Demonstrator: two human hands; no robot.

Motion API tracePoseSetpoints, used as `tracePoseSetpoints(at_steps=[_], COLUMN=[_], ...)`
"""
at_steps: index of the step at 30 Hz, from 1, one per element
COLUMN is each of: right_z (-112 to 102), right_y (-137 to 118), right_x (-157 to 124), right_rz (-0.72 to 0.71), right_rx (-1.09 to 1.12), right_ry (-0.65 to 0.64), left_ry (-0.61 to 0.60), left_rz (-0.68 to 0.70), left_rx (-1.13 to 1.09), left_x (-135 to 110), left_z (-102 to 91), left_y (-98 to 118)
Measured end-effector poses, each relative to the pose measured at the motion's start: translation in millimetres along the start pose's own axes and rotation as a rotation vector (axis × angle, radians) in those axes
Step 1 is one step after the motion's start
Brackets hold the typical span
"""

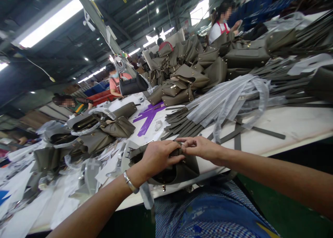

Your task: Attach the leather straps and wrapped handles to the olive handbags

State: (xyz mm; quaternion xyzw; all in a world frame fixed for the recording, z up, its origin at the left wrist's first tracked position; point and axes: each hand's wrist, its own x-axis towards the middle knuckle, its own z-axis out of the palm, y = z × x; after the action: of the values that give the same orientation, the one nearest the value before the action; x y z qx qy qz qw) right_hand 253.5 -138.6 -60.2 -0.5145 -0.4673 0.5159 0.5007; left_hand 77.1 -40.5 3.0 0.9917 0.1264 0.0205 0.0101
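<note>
An olive-grey handbag (186, 170) lies at the table's front edge, close to my body, its dark opening facing me and a small gold clasp at its lower rim. My left hand (162, 155), with a silver bangle at the wrist, grips the bag's upper edge, thumb and fingers closed on it. From the other side my right hand (199, 148) pinches at the same edge, its fingertips meeting the left hand's. Whatever small part lies between the right fingertips is hidden.
Olive-grey straps (182, 122), some in clear plastic sleeves (229, 99), lie beyond my right hand. A heap of handbags (187, 78) rises behind them. More bags (96, 141) and paper cover the left side. Purple strips (148, 120) lie mid-table. Several people work farther off.
</note>
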Motion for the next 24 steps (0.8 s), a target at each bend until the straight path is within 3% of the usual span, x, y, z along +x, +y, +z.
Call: tracePoseSetpoints(at_steps=[4, 12, 15, 17, 20, 22, 24], right_z=[-9.5, -46.1, -54.6, -51.8, -32.4, -13.4, 4.1], right_y=[11.6, 80.2, 94.0, 93.7, 79.2, 64.2, 50.0], right_x=[-0.8, -33.0, -46.0, -50.1, -47.4, -41.2, -33.6], right_rz=[-0.038, 0.04, 0.059, -0.02, -0.268, -0.414, -0.455], right_rx=[-0.22, -0.565, -0.651, -0.707, -0.756, -0.732, -0.652], right_ry=[0.114, 0.338, 0.367, 0.418, 0.487, 0.457, 0.398], left_ry=[0.029, 0.056, 0.057, 0.059, 0.059, 0.054, 0.046], left_rz=[-0.015, -0.09, -0.093, -0.097, -0.115, -0.16, -0.263], left_rx=[-0.014, -0.083, -0.107, -0.127, -0.153, -0.159, -0.17], left_x=[-2.4, -11.9, -12.8, -13.1, -13.6, -14.0, -14.1], left_z=[3.1, 6.7, 6.5, 6.4, 5.8, 4.9, 3.4], left_y=[-4.4, -10.0, -9.7, -8.7, -4.2, 0.9, 6.0])
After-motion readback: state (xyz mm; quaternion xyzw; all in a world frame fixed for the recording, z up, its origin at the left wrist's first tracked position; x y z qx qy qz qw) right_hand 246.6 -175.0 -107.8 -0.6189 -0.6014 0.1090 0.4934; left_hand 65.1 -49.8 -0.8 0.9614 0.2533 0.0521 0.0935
